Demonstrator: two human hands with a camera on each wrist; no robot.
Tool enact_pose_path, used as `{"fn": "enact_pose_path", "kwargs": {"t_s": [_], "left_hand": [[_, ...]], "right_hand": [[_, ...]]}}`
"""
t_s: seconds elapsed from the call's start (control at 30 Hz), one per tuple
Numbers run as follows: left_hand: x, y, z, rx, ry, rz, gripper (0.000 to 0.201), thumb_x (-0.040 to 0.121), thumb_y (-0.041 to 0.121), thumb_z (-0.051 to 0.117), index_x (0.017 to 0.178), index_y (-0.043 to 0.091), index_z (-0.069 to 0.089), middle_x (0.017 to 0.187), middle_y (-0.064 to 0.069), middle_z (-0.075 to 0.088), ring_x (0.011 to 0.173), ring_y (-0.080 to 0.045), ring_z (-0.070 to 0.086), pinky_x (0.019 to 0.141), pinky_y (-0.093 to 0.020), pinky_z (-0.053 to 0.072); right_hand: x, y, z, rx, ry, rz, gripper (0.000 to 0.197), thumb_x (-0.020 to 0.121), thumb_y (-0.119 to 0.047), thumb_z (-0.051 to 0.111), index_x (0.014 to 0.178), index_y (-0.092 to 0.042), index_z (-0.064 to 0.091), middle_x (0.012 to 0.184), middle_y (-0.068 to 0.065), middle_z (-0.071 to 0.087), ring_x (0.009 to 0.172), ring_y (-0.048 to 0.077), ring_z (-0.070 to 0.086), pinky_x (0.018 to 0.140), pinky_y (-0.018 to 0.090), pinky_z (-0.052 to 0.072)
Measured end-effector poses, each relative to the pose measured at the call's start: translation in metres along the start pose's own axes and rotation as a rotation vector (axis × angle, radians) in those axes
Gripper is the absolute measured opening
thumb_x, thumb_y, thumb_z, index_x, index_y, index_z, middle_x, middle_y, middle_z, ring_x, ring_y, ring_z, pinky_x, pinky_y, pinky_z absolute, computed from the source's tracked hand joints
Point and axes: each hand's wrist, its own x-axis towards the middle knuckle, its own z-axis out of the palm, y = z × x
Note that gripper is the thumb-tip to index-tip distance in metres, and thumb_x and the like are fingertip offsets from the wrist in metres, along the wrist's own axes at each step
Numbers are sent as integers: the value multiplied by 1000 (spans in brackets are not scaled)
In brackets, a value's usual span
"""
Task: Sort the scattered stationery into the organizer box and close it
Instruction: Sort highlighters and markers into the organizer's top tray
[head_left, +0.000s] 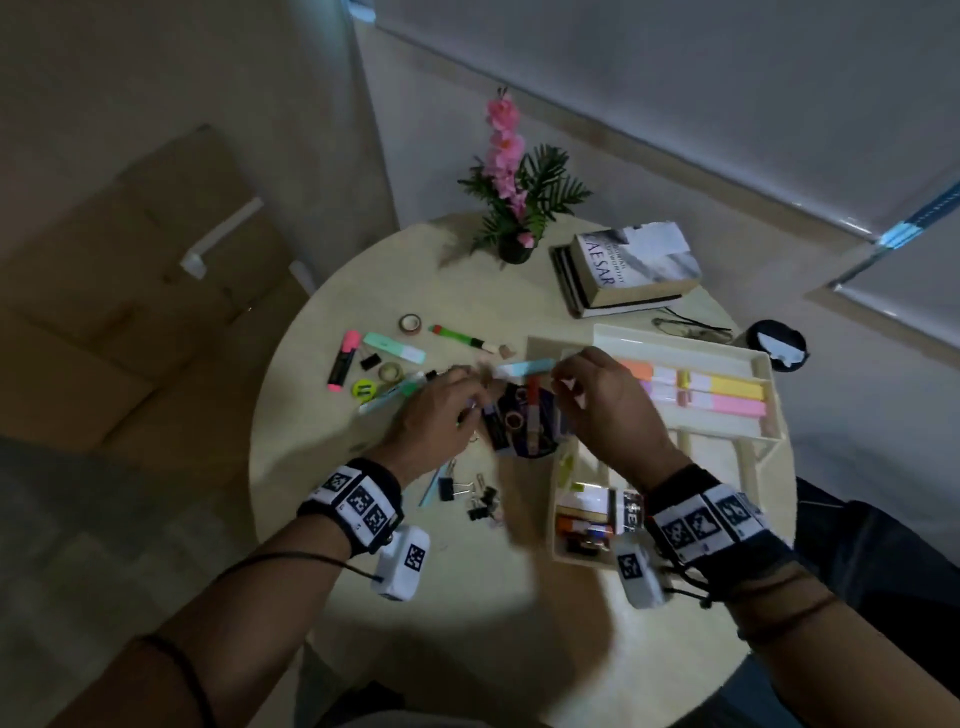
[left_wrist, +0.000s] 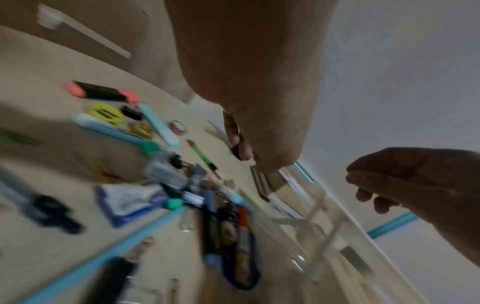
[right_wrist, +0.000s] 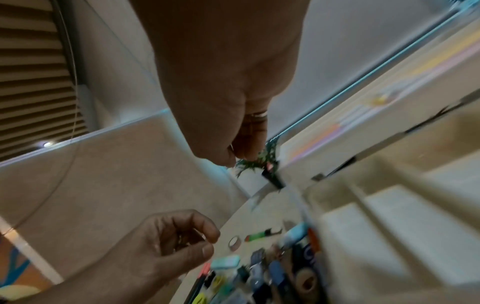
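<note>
The cream organizer box stands open at the right of the round table, with coloured sticky notes in its far tray and small items in its near compartment. My left hand and right hand hover over a dark blue pile of pens and tape. A light blue highlighter lies between them. In the left wrist view my right hand hangs loosely curled and holds nothing. My left hand has curled fingers, thumb near index; what it holds is unclear.
A pink-black highlighter, a mint highlighter, a green pen, a tape roll and black binder clips lie scattered on the left. At the far edge are stacked books, a potted plant and glasses.
</note>
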Motion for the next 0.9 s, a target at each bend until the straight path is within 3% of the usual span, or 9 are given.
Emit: {"fn": "enact_pose_path", "kwargs": {"t_s": [0.1, 0.2, 0.33, 0.43, 0.57, 0.7, 0.8, 0.9], "left_hand": [[-34, -47, -19, -26, -50, -92, 12, 96, 9, 66, 105, 16, 71, 105, -5, 64, 90, -29, 65, 74, -38, 53], [-69, -77, -31, -26, -101, -162, 15, 96, 9, 67, 107, 19, 71, 106, -2, 64, 89, -25, 65, 72, -32, 49], [-111, -119, -40, -34, -132, -217, 18, 97, 16, 66, 107, 30, 68, 107, 9, 60, 91, -16, 64, 75, -37, 55], [-125, -139, -48, -43, -129, -234, 17, 94, 15, 66, 102, 30, 68, 104, 11, 60, 92, -14, 63, 76, -38, 56], [-120, -152, -56, -50, -139, -233, 18, 93, 14, 67, 104, 27, 69, 105, 10, 62, 89, -13, 65, 73, -34, 56], [-88, -155, -62, -13, -135, -227, 19, 94, 14, 69, 109, 26, 70, 108, 10, 63, 88, -11, 63, 73, -29, 55], [-48, -159, -66, 36, -120, -226, 22, 93, 12, 69, 112, 22, 69, 113, 3, 64, 95, -17, 64, 76, -35, 56], [-4, -162, -69, 96, -99, -219, 21, 93, 9, 67, 111, 20, 68, 118, -3, 63, 106, -24, 62, 85, -40, 56]], "right_hand": [[36, -22, 46, -26, -161, 68, 25, 87, -1, 69, 111, -6, 72, 109, 16, 66, 88, 38, 67, 73, 41, 56], [66, -17, 79, -79, -291, 224, 42, 85, 4, 67, 126, -6, 68, 126, 18, 62, 106, 36, 66, 86, 36, 51], [97, 1, 116, -87, -418, 343, 50, 87, -2, 68, 135, -12, 64, 126, 20, 61, 113, 38, 64, 97, 39, 51], [100, 20, 137, -104, -454, 349, 57, 87, -3, 67, 141, -17, 57, 127, 20, 62, 117, 40, 64, 95, 45, 54], [93, 25, 145, -114, -438, 344, 71, 84, -10, 77, 149, -20, 52, 133, 16, 61, 118, 38, 64, 95, 43, 53], [89, 29, 149, -118, -411, 289, 54, 88, -11, 73, 137, -28, 62, 138, 7, 58, 110, 33, 70, 95, 40, 57], [85, 26, 147, -151, -384, 262, 55, 92, -5, 67, 143, -20, 55, 132, 11, 59, 103, 36, 70, 86, 41, 58], [79, 12, 137, -143, -264, 174, 48, 96, -1, 60, 142, -10, 52, 121, 15, 60, 90, 38, 69, 70, 38, 55]]}}
